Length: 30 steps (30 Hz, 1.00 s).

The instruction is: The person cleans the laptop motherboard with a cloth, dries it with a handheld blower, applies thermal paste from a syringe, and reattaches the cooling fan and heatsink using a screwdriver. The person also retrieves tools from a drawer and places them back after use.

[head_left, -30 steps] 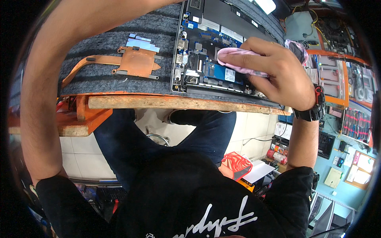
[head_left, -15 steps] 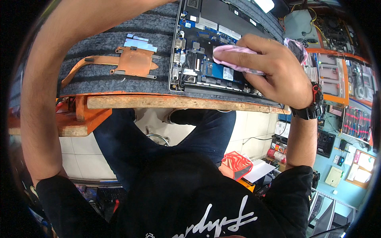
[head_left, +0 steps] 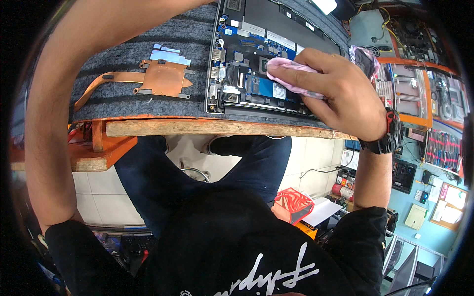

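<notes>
My right hand (head_left: 340, 91), with a black watch at its wrist, pinches a folded pink cloth (head_left: 289, 73). The cloth's tip is at the edge of a dark square chip (head_left: 263, 65) inside an opened laptop (head_left: 284, 24). Below the chip lies a blue card with a white label (head_left: 261, 87). My fingers hide the right part of the laptop's board. To the laptop's left, a copper heat sink (head_left: 164, 79) with a curved pipe rests on the mat. My left forearm (head_left: 52, 123) reaches up past the top edge; its hand is out of sight.
A grey striped mat (head_left: 123, 59) covers the bench, whose worn wooden edge (head_left: 217, 129) runs along the front. Another crumpled pink cloth (head_left: 375, 66) lies beyond my right hand. Shelves with orange frames (head_left: 428, 93) stand at the right. A red-patterned box (head_left: 294, 204) sits below.
My right hand and the cloth have shifted slightly down against the board, uncovering more of the chip. The whole view has moved a little, so the laptop and heat sink appear further left.
</notes>
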Each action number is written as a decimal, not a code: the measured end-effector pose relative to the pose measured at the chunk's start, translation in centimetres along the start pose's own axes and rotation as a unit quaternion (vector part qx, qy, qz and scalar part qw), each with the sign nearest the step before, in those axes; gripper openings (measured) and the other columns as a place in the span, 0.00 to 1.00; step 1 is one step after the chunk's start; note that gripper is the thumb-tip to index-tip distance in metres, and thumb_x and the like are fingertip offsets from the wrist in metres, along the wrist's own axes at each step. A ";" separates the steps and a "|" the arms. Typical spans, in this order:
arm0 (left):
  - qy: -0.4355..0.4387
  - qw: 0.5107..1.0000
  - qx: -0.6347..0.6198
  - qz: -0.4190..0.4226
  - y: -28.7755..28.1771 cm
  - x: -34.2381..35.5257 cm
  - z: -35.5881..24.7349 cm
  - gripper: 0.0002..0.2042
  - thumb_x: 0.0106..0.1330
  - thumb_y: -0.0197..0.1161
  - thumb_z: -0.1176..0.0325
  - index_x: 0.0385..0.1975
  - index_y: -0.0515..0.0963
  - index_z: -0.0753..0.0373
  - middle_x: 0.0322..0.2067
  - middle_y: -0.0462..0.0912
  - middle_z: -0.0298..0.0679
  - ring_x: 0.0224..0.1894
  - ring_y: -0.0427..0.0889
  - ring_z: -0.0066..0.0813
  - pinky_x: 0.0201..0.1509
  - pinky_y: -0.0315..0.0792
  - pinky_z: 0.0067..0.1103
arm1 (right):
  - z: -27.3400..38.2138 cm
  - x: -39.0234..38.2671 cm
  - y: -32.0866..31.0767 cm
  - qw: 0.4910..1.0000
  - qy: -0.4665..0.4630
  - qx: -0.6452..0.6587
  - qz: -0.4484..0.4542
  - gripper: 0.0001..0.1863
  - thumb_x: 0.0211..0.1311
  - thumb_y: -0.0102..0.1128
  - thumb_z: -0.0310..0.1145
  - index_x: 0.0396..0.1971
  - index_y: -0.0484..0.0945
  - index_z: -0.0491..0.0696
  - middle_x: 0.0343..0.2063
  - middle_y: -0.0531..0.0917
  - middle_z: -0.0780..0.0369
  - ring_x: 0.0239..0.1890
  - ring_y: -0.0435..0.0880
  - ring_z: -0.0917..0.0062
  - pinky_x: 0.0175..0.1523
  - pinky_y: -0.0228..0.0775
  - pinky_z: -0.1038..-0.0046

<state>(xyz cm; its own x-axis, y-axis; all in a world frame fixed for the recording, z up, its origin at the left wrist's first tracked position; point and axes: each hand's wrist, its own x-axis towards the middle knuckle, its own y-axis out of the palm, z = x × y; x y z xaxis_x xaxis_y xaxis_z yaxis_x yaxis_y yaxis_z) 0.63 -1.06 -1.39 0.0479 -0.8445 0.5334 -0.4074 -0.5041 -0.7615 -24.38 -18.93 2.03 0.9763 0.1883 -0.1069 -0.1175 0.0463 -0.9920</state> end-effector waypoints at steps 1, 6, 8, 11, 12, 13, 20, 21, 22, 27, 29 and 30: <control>0.012 1.000 0.018 -0.009 0.0 -0.1 -0.7 0.10 0.66 0.69 0.66 0.29 0.84 0.68 0.22 0.84 0.44 0.24 0.82 0.34 0.30 0.75 0.25 | 0.0 -0.3 -0.1 1.000 0.010 -0.002 0.010 0.24 0.58 0.61 0.24 0.56 0.84 0.54 0.37 0.83 0.57 0.36 0.84 0.60 0.41 0.75 0.59; -0.008 0.999 0.045 -0.011 -1.2 -0.5 -1.7 0.10 0.66 0.70 0.66 0.29 0.84 0.68 0.23 0.84 0.45 0.24 0.83 0.35 0.31 0.75 0.26 | 0.0 0.8 -0.2 0.999 -0.024 0.000 -0.031 0.23 0.58 0.61 0.24 0.54 0.85 0.53 0.37 0.83 0.57 0.37 0.84 0.59 0.42 0.76 0.59; -0.020 0.997 0.071 -0.023 -1.5 -1.0 -2.1 0.10 0.66 0.70 0.66 0.29 0.84 0.68 0.23 0.84 0.45 0.24 0.83 0.35 0.32 0.76 0.26 | 0.3 1.2 -0.4 1.000 -0.028 0.007 -0.011 0.25 0.55 0.60 0.22 0.55 0.84 0.52 0.39 0.83 0.56 0.37 0.84 0.59 0.42 0.76 0.61; 0.008 0.997 0.078 -0.018 0.3 0.2 -2.4 0.10 0.66 0.70 0.67 0.29 0.84 0.69 0.23 0.85 0.45 0.24 0.83 0.34 0.32 0.76 0.25 | -0.3 -0.3 -0.1 0.999 0.002 0.027 0.018 0.29 0.52 0.59 0.18 0.58 0.84 0.49 0.40 0.83 0.54 0.37 0.83 0.61 0.41 0.76 0.64; 0.012 0.996 0.081 -0.020 -0.1 0.1 -2.6 0.10 0.66 0.70 0.67 0.29 0.84 0.69 0.23 0.85 0.45 0.24 0.83 0.34 0.32 0.76 0.25 | -0.5 -0.1 -0.2 1.000 -0.012 0.012 0.011 0.29 0.52 0.59 0.18 0.57 0.84 0.49 0.40 0.83 0.54 0.36 0.83 0.61 0.41 0.76 0.64; 0.018 0.997 0.064 -0.026 -0.5 -0.2 -2.4 0.10 0.66 0.70 0.67 0.29 0.84 0.69 0.23 0.85 0.44 0.24 0.83 0.34 0.32 0.76 0.25 | -0.7 0.4 -0.3 1.000 -0.025 -0.004 0.003 0.29 0.52 0.59 0.18 0.57 0.84 0.49 0.39 0.83 0.54 0.36 0.83 0.61 0.41 0.76 0.64; 0.029 0.999 0.022 -0.021 -0.7 -0.3 -1.5 0.10 0.66 0.70 0.67 0.29 0.84 0.69 0.23 0.85 0.44 0.24 0.83 0.32 0.31 0.76 0.24 | -0.7 0.7 -0.8 0.999 -0.038 -0.007 0.006 0.26 0.52 0.59 0.19 0.54 0.86 0.50 0.39 0.83 0.56 0.35 0.84 0.61 0.40 0.77 0.64; 0.025 0.999 0.022 -0.017 -0.7 -0.3 -1.5 0.10 0.66 0.70 0.67 0.29 0.84 0.69 0.23 0.85 0.43 0.24 0.83 0.31 0.31 0.76 0.24 | -0.7 0.8 -0.9 0.999 -0.034 -0.011 0.009 0.26 0.52 0.59 0.19 0.53 0.86 0.50 0.39 0.83 0.56 0.35 0.84 0.61 0.41 0.77 0.64; 0.024 0.999 0.030 -0.022 -0.8 -0.4 -2.0 0.10 0.67 0.70 0.67 0.29 0.84 0.68 0.22 0.85 0.43 0.24 0.83 0.31 0.31 0.76 0.24 | -0.7 1.0 -1.1 0.999 -0.032 -0.014 0.011 0.26 0.52 0.59 0.19 0.53 0.86 0.50 0.39 0.83 0.56 0.36 0.84 0.61 0.41 0.77 0.63; 0.020 0.999 0.022 -0.010 -0.6 -0.3 -1.3 0.10 0.67 0.70 0.67 0.28 0.84 0.68 0.22 0.85 0.43 0.23 0.83 0.30 0.30 0.76 0.23 | -0.7 1.0 -1.1 0.999 -0.030 -0.019 0.019 0.26 0.52 0.60 0.19 0.53 0.86 0.51 0.39 0.83 0.57 0.36 0.85 0.61 0.41 0.77 0.64; 0.021 0.999 0.037 -0.017 -0.8 -0.3 -2.2 0.10 0.67 0.69 0.67 0.29 0.84 0.68 0.22 0.85 0.43 0.23 0.83 0.30 0.30 0.76 0.23 | -0.9 1.1 -1.2 0.999 -0.033 -0.034 0.023 0.26 0.52 0.60 0.20 0.53 0.86 0.51 0.39 0.83 0.56 0.37 0.85 0.61 0.41 0.77 0.64; 0.027 0.999 0.041 -0.022 -0.8 -0.3 -2.2 0.10 0.67 0.69 0.67 0.29 0.84 0.68 0.22 0.85 0.43 0.23 0.83 0.30 0.30 0.76 0.23 | -0.9 1.0 -1.1 0.999 -0.037 -0.020 0.020 0.26 0.52 0.60 0.19 0.53 0.86 0.50 0.39 0.83 0.56 0.37 0.85 0.61 0.42 0.77 0.64</control>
<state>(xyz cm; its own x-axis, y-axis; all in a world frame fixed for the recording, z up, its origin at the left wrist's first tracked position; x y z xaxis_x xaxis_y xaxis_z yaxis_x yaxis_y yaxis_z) -1.11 0.03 -0.15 0.0145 -0.8113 0.5844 -0.3300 -0.5556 -0.7631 -23.08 -19.66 2.92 0.9547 0.2609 -0.1433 -0.1479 -0.0019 -0.9890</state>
